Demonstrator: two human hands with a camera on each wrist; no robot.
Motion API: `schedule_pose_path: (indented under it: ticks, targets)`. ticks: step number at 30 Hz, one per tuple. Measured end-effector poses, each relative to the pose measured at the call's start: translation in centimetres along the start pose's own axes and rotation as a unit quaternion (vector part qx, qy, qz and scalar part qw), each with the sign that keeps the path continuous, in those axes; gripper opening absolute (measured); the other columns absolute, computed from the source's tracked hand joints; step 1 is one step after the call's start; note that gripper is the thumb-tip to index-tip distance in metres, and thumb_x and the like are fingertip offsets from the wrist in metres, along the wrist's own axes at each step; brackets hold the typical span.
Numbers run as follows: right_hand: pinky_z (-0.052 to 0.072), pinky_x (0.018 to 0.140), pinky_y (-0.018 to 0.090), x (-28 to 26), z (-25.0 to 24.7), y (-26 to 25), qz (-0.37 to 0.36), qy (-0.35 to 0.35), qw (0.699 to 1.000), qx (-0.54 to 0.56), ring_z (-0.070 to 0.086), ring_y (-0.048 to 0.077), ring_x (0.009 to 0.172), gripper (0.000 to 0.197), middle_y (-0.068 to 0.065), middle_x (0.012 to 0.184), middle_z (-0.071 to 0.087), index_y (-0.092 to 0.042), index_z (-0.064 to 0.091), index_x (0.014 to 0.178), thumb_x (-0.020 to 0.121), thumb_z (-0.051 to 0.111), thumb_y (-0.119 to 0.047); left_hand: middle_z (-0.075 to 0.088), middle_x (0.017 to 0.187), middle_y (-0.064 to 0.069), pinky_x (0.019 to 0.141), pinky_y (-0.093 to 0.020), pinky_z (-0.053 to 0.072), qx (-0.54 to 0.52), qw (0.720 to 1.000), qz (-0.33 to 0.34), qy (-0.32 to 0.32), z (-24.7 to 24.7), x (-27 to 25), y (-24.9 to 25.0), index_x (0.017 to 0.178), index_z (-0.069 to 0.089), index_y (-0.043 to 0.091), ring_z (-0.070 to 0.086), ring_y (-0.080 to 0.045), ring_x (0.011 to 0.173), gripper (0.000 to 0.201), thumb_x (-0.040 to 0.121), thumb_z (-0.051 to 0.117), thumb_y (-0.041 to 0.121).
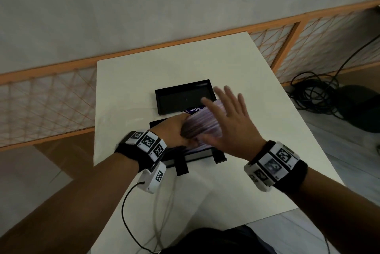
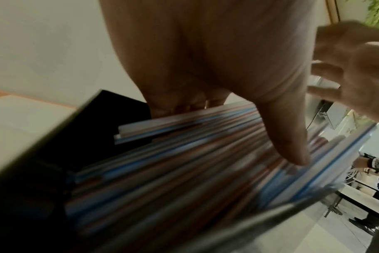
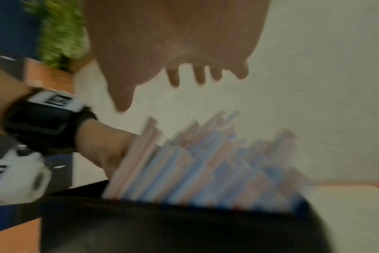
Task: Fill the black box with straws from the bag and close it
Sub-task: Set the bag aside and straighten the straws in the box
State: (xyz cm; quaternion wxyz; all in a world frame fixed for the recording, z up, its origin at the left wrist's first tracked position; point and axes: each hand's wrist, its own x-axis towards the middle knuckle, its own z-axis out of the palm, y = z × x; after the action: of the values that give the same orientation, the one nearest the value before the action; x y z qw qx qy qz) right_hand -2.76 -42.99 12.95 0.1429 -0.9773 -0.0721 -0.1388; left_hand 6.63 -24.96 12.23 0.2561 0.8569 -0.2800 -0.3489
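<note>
Left hand grips striped straws over the box; right hand hangs spread above.

Head: left hand (image 1: 176, 130) curled round a thick bundle of pink-and-blue striped straws (image 1: 203, 120) over the black rectangular box (image 1: 197, 156) on the white table (image 1: 127, 93); right hand (image 1: 230, 122) fingers splayed, holding nothing; black lid (image 1: 178, 99) lies just behind.
Left wrist: thumb (image 2: 290, 142) pressed on straws, black box wall (image 2: 43, 150) alongside.
Right wrist: blurred; straws stand up from the box, fingers (image 3: 175, 77) spread apart above.

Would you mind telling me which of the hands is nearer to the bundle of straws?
Left. The left hand grips the near end of the bundle of straws. The right hand hovers open just above it, fingers spread, apparently not touching.
</note>
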Motion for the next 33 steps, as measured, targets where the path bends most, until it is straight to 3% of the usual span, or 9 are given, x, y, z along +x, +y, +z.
schedule_pose_path:
  ticks: [3,6,9,12,14,17,22,29,33]
  targets:
    - [0.024,0.109,0.062,1.1,0.1,-1.4,-0.119,-0.139,0.976,-0.118,0.029,0.037,0.139,0.092,0.014,0.148,0.036,-0.025,0.034,0.141,0.067,0.050,-0.077,0.060,0.121,0.005,0.095,-0.035,0.048,0.015,1.000,0.000,0.010,-0.2,-0.4,-0.2,0.129,0.046,0.031,0.059,-0.015,0.108,0.071,0.066,0.077,0.040]
    - [0.021,0.110,0.058,2.3,0.6,-1.8,-0.155,-0.246,0.941,-0.175,0.026,0.036,0.140,0.083,0.015,0.150,0.032,-0.019,0.033,0.142,0.077,0.053,-0.065,0.060,0.123,0.002,0.089,-0.026,0.044,0.019,1.000,0.011,0.015,-0.6,-1.2,-0.5,0.132,0.045,0.027,0.058,-0.016,0.109,0.060,0.077,0.071,0.029]
    - [0.023,0.109,0.057,3.2,0.7,-2.3,-0.178,-0.251,0.926,-0.219,0.039,0.031,0.131,0.064,0.011,0.141,0.044,-0.017,0.041,0.136,0.084,0.055,-0.051,0.057,0.128,-0.001,0.093,-0.025,0.042,0.036,0.999,0.015,0.019,-1.1,-2.3,-1.2,0.138,0.040,0.025,0.056,-0.019,0.113,0.061,0.083,0.065,0.028]
    - [0.011,0.113,0.056,3.7,0.8,-3.2,-0.177,-0.298,0.905,-0.249,0.036,0.030,0.132,0.060,0.009,0.142,0.039,-0.018,0.028,0.142,0.090,0.049,-0.038,0.060,0.126,-0.004,0.096,-0.028,0.045,0.004,0.999,-0.001,0.046,-1.6,-3.4,-2.7,0.135,0.046,0.022,0.058,-0.019,0.111,0.051,0.086,0.059,0.018]
    - [0.014,0.112,0.055,4.0,0.6,-4.4,-0.183,-0.308,0.894,-0.269,0.035,0.031,0.130,0.062,0.010,0.140,0.038,-0.015,0.029,0.141,0.087,0.052,-0.034,0.065,0.116,-0.008,0.092,-0.027,0.048,-0.033,0.991,-0.008,0.127,-1.8,-3.9,-3.8,0.127,0.055,0.016,0.061,-0.020,0.103,0.041,0.087,0.053,0.007]
    - [0.030,0.103,0.048,4.7,1.2,-6.2,-0.208,-0.313,0.881,-0.289,0.044,0.032,0.118,0.059,0.012,0.130,0.045,-0.011,0.037,0.133,0.081,0.056,-0.032,0.066,0.104,-0.009,0.085,-0.028,0.047,-0.013,0.970,-0.003,0.244,-2.3,-4.3,-5.2,0.111,0.064,0.012,0.060,-0.022,0.094,0.030,0.085,0.051,0.002]
    - [0.036,0.097,0.042,6.2,2.5,-8.2,-0.181,-0.358,0.871,-0.282,0.047,0.031,0.117,0.046,0.012,0.129,0.048,-0.009,0.041,0.132,0.089,0.049,-0.023,0.058,0.123,-0.011,0.092,-0.027,0.040,0.044,0.976,-0.044,0.207,-2.0,-4.6,-7.2,0.125,0.058,0.013,0.056,-0.027,0.109,0.036,0.089,0.053,0.010]
    - [0.038,0.098,0.041,7.2,4.0,-8.4,-0.120,-0.424,0.860,-0.256,0.051,0.031,0.116,0.042,0.014,0.129,0.052,-0.010,0.046,0.129,0.090,0.051,-0.024,0.062,0.122,-0.008,0.087,-0.028,0.045,0.012,0.978,-0.060,0.198,-2.4,-4.7,-7.0,0.125,0.059,0.015,0.062,-0.023,0.097,0.035,0.089,0.058,0.018]
    - [0.037,0.097,0.042,7.5,4.7,-8.4,-0.109,-0.434,0.859,-0.247,0.053,0.032,0.114,0.044,0.013,0.125,0.056,-0.013,0.042,0.131,0.090,0.051,-0.025,0.065,0.112,-0.008,0.086,-0.032,0.051,-0.042,0.971,-0.080,0.223,-2.4,-4.1,-6.7,0.109,0.065,0.014,0.065,-0.023,0.089,0.024,0.085,0.063,0.012]
